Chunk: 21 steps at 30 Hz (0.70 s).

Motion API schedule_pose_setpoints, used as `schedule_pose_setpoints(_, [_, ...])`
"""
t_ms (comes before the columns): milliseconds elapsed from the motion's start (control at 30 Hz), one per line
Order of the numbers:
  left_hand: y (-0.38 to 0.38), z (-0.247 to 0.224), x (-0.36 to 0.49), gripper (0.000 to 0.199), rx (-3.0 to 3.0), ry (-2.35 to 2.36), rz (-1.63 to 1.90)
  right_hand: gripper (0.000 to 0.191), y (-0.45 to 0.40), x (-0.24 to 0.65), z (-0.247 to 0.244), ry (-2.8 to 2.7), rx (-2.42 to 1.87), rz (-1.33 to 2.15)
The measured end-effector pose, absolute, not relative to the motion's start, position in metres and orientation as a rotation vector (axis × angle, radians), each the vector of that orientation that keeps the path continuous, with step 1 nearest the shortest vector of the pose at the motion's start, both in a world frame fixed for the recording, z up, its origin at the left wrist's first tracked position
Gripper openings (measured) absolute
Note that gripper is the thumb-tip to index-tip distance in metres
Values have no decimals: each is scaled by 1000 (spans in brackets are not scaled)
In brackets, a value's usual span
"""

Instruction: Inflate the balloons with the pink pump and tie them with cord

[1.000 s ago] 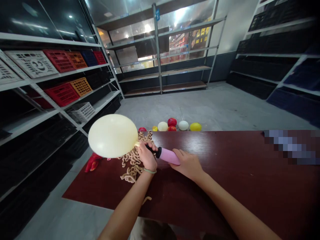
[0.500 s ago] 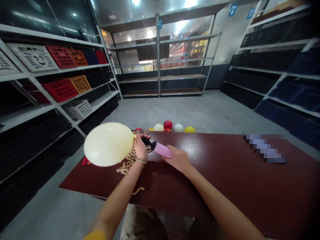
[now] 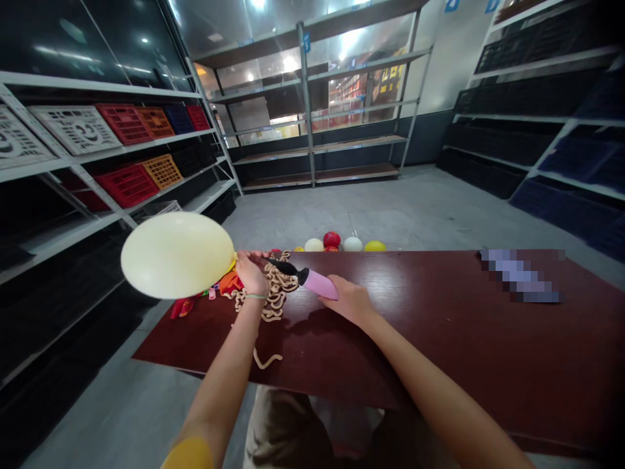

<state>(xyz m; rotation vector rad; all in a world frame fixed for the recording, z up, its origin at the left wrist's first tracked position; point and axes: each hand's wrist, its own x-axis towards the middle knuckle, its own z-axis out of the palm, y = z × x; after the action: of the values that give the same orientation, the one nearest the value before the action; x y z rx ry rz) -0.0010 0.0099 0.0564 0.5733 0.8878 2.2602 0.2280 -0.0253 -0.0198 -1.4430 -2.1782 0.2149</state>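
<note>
While the left hand [image 3: 252, 275] pinches the cream balloon [image 3: 178, 255] by its neck [image 3: 235, 258] near the left end of the table [image 3: 463, 332] and the right hand [image 3: 352, 301] grips the pink pump [image 3: 319, 285], a loosened pinch could let air escape and send the balloon flying.

i can see a plump, pale yellow balloon [image 3: 178, 255] sideways in midair, its neck toward the black front end of a slanting pink pump [image 3: 317, 284].

Pale balloon [image 3: 177, 255] shifted left, left hand [image 3: 252, 276] farther from pink pump [image 3: 318, 284]
</note>
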Motion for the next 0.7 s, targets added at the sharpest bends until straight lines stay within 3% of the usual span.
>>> schedule_pose_setpoints(267, [-2, 66, -60, 26, 679, 1021, 2276, 57, -15, 239, -25, -2130, -1546, -21])
schedule_pose_setpoints(400, [-7, 52, -57, 31, 783, 1071, 2212, 54, -16, 241, -24, -2236, -1460, -152])
schedule_pose_setpoints(700, [-9, 24, -26, 50, 1408, 1246, 1479, 46, -12, 244, -33, -2405, -1266, -175])
